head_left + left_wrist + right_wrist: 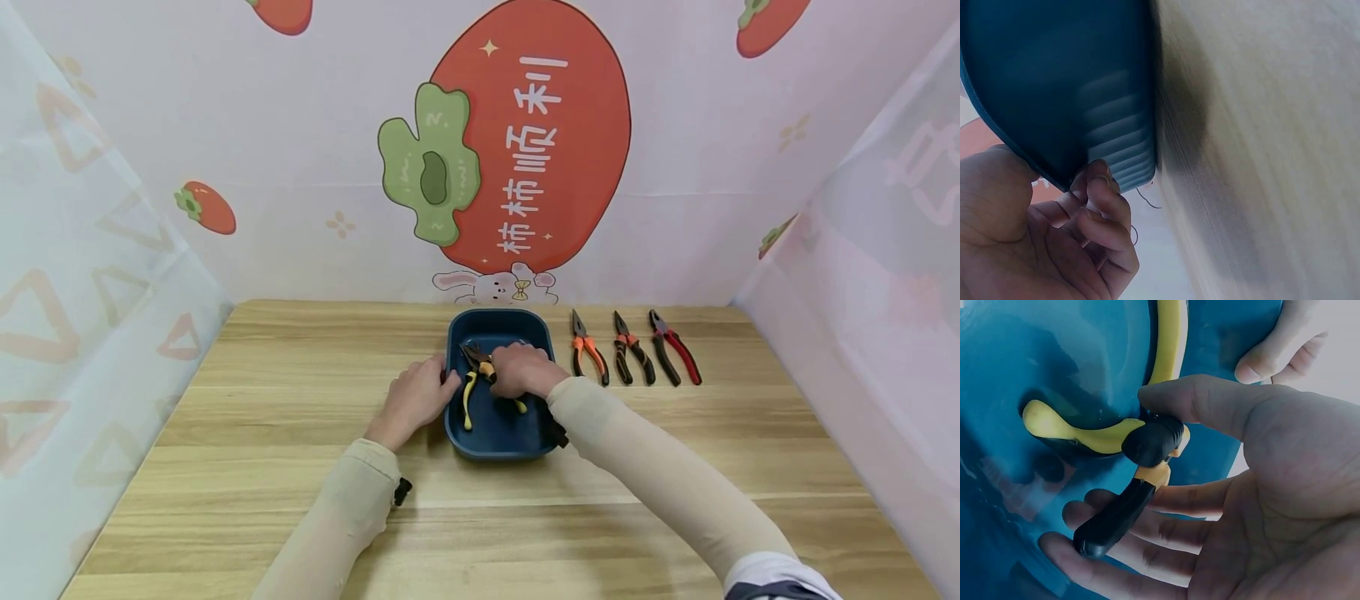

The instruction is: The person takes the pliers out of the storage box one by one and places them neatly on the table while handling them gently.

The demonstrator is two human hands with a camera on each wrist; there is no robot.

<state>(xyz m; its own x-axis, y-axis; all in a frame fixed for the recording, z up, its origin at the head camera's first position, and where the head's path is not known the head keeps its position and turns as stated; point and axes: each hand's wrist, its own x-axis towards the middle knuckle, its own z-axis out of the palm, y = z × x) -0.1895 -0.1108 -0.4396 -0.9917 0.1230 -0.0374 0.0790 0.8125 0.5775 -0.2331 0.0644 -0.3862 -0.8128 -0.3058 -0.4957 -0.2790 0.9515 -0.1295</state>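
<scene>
A dark blue plastic bin [495, 455] stands on the table in the head view. At its left rim, my left hand [415, 398] pinches the edge between thumb and fingers, as the left wrist view also shows. Inside the bin, my right hand [522, 372] holds pliers [1115, 515] with black and orange handles, thumb on one handle and fingers around the other. Beneath them, yellow-handled pliers [469, 400] lie on the bin floor with their handles spread. The right hand partly hides both pliers in the head view.
Right of the bin, three tools lie in a row: orange-handled long-nose pliers [585, 346], black-and-orange pliers [630, 350] and red-and-black pliers [675, 348]. The wooden table [300, 367] meets a printed cloth backdrop [315, 167] behind, with cloth at both sides.
</scene>
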